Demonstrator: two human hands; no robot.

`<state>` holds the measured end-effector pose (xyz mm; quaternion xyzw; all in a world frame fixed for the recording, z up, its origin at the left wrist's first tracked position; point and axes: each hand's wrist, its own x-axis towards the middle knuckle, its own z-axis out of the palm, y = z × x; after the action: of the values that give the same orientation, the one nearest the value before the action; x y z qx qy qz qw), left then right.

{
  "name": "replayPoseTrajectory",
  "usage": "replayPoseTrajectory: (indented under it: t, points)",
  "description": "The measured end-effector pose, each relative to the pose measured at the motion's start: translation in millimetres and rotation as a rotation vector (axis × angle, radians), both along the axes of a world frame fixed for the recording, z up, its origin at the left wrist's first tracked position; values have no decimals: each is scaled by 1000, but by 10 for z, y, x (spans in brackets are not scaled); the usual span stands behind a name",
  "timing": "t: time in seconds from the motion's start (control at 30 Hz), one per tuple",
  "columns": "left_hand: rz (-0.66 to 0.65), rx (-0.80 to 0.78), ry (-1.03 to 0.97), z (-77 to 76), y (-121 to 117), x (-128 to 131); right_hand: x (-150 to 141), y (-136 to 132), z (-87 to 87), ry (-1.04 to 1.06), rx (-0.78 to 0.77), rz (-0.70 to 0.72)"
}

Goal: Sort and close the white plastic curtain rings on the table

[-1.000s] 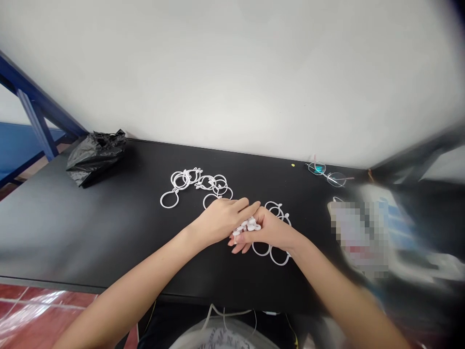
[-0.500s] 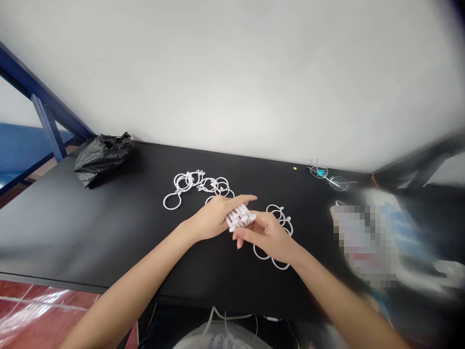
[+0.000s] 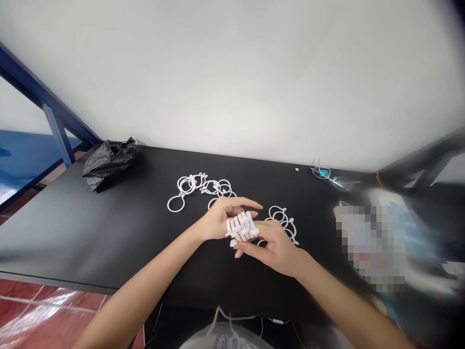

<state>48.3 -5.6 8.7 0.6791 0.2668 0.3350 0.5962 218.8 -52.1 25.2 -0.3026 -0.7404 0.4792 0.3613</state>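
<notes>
Both hands meet over the middle of the black table, around a bunch of white curtain rings (image 3: 242, 227) with small eyelet tabs. My left hand (image 3: 218, 218) grips the bunch from the left, its index finger stretched out above the rings. From the right, my right hand (image 3: 278, 247) pinches the lower and right side, its fingers partly behind the rings. Whether any finger passes through them, I cannot tell. Loose white rings (image 3: 187, 185) lie beyond my left hand. More rings (image 3: 286, 224) lie just beyond my right hand, which partly covers them.
A crumpled black plastic bag (image 3: 109, 162) sits at the table's back left. Eyeglasses (image 3: 331, 179) lie near the wall at the back right, with a blurred pack (image 3: 366, 247) nearer me. White cables (image 3: 236, 317) hang below the front edge.
My left hand has opened up a little over the bunch, uncovering more of the rings. My right hand has shifted slightly down and right, and the bunch is turned more upright.
</notes>
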Motion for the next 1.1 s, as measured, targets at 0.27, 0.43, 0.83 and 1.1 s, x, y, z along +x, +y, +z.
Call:
replayPoseTrajectory:
  t: [0.27,0.43,0.83,1.1]
  points:
    - [147,408,199,-82,20,-59,52,49,-11,133,-423,31]
    - [159,739,479,-87,8,-107,89,125,-35,148,-532,54]
    - [-8,478,485,-56,40,-124,10,-2,-112,31,-193,-22]
    - [19,332,285,-31,30,-114,27,9,-87,31,-30,-1]
